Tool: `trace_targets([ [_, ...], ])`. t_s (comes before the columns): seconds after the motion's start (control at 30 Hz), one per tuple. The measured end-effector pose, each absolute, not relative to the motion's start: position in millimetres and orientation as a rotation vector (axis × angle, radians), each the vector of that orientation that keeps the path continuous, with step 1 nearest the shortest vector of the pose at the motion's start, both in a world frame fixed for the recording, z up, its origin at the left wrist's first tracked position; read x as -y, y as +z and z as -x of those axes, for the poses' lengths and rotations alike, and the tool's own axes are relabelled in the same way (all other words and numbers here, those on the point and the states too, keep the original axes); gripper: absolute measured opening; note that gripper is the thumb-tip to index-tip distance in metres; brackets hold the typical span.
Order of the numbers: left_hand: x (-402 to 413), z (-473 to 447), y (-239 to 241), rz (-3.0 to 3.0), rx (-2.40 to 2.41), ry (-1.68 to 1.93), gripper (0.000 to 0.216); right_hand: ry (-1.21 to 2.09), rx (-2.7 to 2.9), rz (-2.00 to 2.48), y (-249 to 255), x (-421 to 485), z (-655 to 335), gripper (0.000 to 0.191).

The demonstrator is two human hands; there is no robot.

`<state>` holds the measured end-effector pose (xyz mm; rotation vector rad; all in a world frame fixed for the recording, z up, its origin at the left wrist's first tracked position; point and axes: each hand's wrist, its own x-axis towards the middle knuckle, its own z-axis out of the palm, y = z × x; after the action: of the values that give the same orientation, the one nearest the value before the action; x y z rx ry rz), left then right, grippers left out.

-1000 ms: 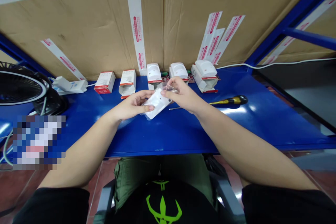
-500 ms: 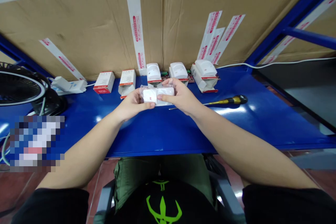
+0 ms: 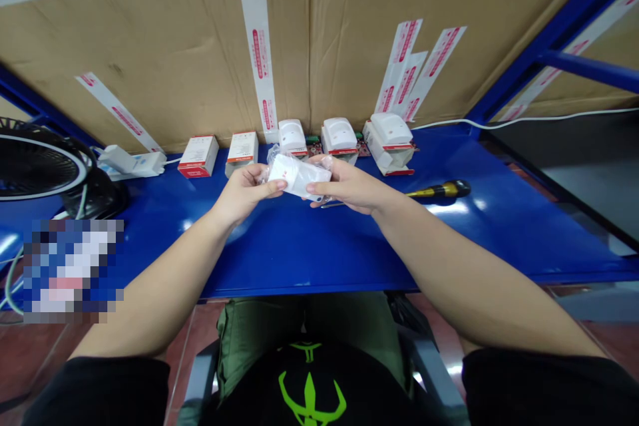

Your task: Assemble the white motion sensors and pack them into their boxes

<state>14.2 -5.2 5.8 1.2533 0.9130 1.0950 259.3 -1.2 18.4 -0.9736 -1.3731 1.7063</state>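
Observation:
A white plastic device in a clear plastic bag (image 3: 298, 175) is held up between my two hands, over the blue table. My left hand (image 3: 245, 192) pinches its left end, thumb on the front. My right hand (image 3: 344, 185) grips the right end, with the thumb lying across the front face. A small red mark shows near the device's left side. Just behind it stands an open white-and-red carton (image 3: 243, 150), and a white domed device (image 3: 292, 136) sits on another box. The fingers behind the bag are partly hidden.
A closed white-and-red box (image 3: 198, 156) stands left. Two more white domed devices (image 3: 340, 133) rest on boxes along the cardboard wall (image 3: 200, 46). A yellow-and-black screwdriver (image 3: 439, 190) lies to the right. A black fan (image 3: 40, 166) and a white power strip (image 3: 132, 161) are at the left.
The bagged device has been tilted, its right end now lower and more of its face showing. My right hand has shifted slightly down and right.

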Motion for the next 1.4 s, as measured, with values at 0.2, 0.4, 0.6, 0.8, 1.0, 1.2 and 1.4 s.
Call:
trace_targets([
  [0.2,2,-18,2,-1.176,-0.841,1.324,0.043,1.815,1.413,0.947,13,1,-255,0.04],
  [0.4,4,-18,5,-1.143,-0.834,1.127,0.048,1.749,1.452,0.93,6,4,-250,0.048],
  [0.6,5,-15,-1,-1.132,-0.809,0.894,0.049,1.788,1.549,0.93,13,5,-251,0.054],
  [0.8,2,-13,5,-1.074,-0.838,1.019,0.039,1.707,1.594,0.951,17,1,-262,0.039],
  [1.0,1,-8,6,-1.11,-0.848,0.991,0.057,1.586,1.522,0.835,17,-6,-269,0.046],
  [1.2,1,-9,0,-1.265,-0.859,0.975,0.057,1.528,1.508,0.802,12,-8,-267,0.037],
  [1.4,0,-8,-4,-1.362,-0.8,0.898,0.06,1.401,1.522,0.899,10,-7,-265,0.034],
])
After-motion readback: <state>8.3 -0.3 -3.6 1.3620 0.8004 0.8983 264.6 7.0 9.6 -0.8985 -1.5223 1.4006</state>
